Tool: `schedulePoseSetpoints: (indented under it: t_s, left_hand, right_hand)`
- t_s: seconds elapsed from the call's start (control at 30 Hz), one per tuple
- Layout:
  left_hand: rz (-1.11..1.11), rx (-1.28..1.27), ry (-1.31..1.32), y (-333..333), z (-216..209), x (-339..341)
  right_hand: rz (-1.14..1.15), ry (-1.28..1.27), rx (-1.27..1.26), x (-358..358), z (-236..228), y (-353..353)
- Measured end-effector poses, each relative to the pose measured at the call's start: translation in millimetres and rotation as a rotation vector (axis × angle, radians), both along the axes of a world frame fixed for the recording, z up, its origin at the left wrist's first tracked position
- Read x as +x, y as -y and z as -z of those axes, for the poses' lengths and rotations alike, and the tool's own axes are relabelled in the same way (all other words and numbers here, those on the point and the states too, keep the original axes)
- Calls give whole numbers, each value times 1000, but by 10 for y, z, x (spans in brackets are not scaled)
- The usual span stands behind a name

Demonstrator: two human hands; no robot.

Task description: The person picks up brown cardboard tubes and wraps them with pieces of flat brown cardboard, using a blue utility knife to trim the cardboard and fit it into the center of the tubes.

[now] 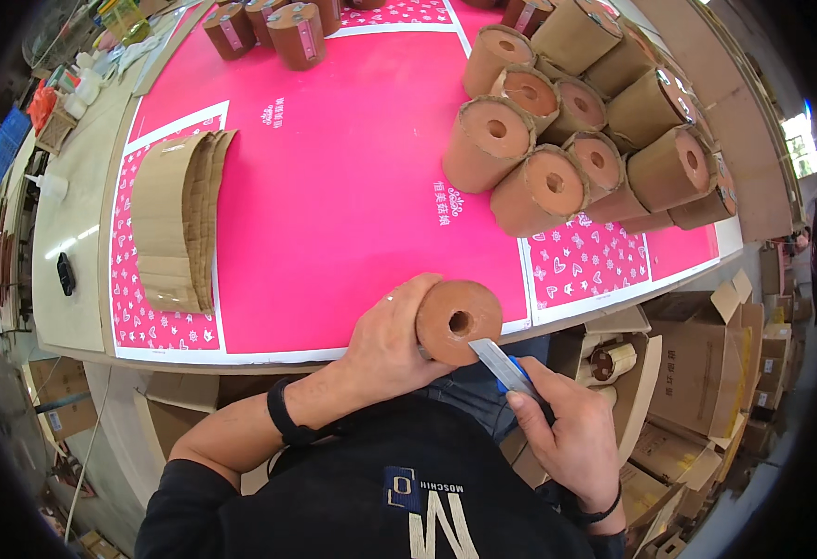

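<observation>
My left hand (392,328) is wrapped round a brown cylinder (435,311) with a round hole in its end face, held at the table's front edge. In my right hand (567,419) is a utility knife (500,362) with a blue part on its handle. Its wide blade is out, and the tip lies at the lower right rim of the cylinder's end face. Whether the blade cuts in or only touches cannot be seen. The fingers of my left hand are partly hidden behind the cylinder.
Pink printed sheets (334,186) cover the table. Stacked cardboard pieces (171,224) lie at the left. Several cardboard-wrapped cylinders (490,140) are piled at the right, and bare brown cylinders (298,37) stand at the back. Open cartons (697,363) are below the table's right front edge.
</observation>
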State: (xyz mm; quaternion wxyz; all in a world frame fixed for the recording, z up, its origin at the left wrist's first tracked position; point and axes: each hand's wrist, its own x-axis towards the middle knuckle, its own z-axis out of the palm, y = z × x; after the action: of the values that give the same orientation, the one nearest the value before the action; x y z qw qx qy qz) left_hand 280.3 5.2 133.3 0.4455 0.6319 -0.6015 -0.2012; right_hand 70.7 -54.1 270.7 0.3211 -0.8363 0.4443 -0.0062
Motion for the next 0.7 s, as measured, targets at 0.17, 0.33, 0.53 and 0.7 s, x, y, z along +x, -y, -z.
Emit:
schedulePoseSetpoints:
  t_s: [0.17, 0.33, 0.53, 0.7]
  left_hand:
    - [-8, 17, -16, -2, 22, 11]
    - [-8, -63, 72, -1, 32, -2]
    - [50, -23, -40, 17, -112, 67]
    - [159, 22, -79, -12, -101, 191]
  right_hand:
    - [17, -38, 35, 45, -31, 14]
    - [-14, 188, 171, -93, -20, 75]
    - [294, 592, 1065, -497, 143, 32]
    - [183, 824, 1207, -625, 388, 51]
